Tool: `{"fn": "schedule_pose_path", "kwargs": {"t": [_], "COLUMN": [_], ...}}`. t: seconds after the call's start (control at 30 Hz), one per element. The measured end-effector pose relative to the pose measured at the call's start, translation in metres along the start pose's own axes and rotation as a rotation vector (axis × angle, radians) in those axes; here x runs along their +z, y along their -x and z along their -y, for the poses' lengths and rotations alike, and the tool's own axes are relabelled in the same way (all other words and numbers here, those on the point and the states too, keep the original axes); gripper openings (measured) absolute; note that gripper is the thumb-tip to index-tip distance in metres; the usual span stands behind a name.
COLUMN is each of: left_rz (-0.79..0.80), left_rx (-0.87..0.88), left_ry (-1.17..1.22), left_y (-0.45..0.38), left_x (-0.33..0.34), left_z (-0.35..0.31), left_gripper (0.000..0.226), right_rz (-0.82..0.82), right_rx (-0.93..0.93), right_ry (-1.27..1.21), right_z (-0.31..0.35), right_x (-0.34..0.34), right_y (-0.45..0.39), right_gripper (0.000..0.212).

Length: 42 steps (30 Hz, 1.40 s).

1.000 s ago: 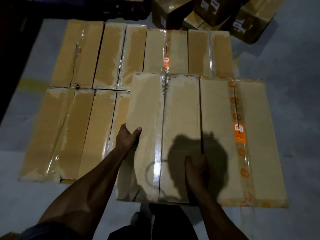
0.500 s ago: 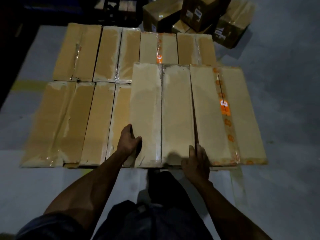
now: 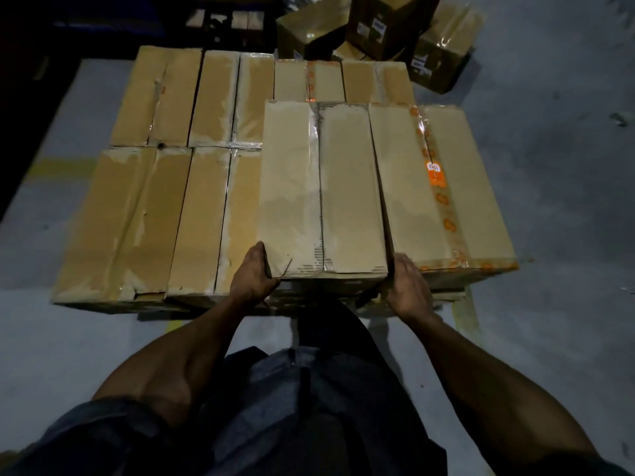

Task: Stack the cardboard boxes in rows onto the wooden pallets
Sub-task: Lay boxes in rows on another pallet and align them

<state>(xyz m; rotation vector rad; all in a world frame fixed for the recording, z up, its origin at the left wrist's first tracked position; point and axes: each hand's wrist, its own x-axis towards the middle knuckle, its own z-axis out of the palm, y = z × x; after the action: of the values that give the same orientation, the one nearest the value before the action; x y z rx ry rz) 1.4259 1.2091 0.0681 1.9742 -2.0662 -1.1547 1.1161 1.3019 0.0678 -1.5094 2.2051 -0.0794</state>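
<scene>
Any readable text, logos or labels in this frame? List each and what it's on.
"mi" logo, white on an orange square: on the orange printed tape of the top right box.
White labels on the loose boxes behind: too small and blurred to read.
Dark print strip on the held box: unreadable.

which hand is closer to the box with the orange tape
Right. The right hand sits at the near corner where the box with the orange tape meets the box being placed. The left hand grips that box's far left corner, a box-width away.
</scene>
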Motion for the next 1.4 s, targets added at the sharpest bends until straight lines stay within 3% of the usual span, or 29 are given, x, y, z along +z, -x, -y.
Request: {"fn": "schedule_pose_path", "kwargs": {"t": [0.2,0.37,0.43,0.6,0.77,1.1,1.3,1.4], "left_rz": [-0.035,-0.019,0.008,0.124,0.113,0.08,0.135,0.104], "left_rx": [0.023,0.044,0.05,0.021,0.022,0.05,-0.016,-0.014], "left_ry": [-0.012,-0.064,-0.079,-0.188,-0.262,-0.221,-0.288,-0.337], "left_y": [0.001,-0.001,-0.003,-0.01,-0.013,-0.013,-0.014,-0.009], "left_x": [0.006,0.006,0.005,0.003,0.002,-0.002,-0.002,-0.003], "left_z": [-0.008,-0.003,-0.003,0.0,-0.003,0.009,-0.002,-0.014], "left_gripper": [0.061,0.058,0.067,0.115,0.117,0.112,0.109,0.085], "right_rz": [-0.053,-0.001,0.032,0.038,0.002,0.026,0.098,0.123], "right_rx": [-0.091,-0.163,-0.189,-0.225,-0.3,-0.353,-0.256,-0.192], "right_ry": [0.122,0.292,0.378,0.511,0.627,0.612,0.527,0.353], "right_z": [-0.009,-0.012,-0.012,-0.012,-0.011,-0.015,0.001,0.006], "right_x": [-0.012,-0.021,-0.022,-0.023,-0.031,-0.025,-0.034,-0.035], "right_y": [-0.006,-0.019,-0.022,-0.025,-0.031,-0.035,-0.031,-0.023], "right_gripper": [0.08,0.081,0.083,0.098,0.094,0.09,0.082,0.074]}}
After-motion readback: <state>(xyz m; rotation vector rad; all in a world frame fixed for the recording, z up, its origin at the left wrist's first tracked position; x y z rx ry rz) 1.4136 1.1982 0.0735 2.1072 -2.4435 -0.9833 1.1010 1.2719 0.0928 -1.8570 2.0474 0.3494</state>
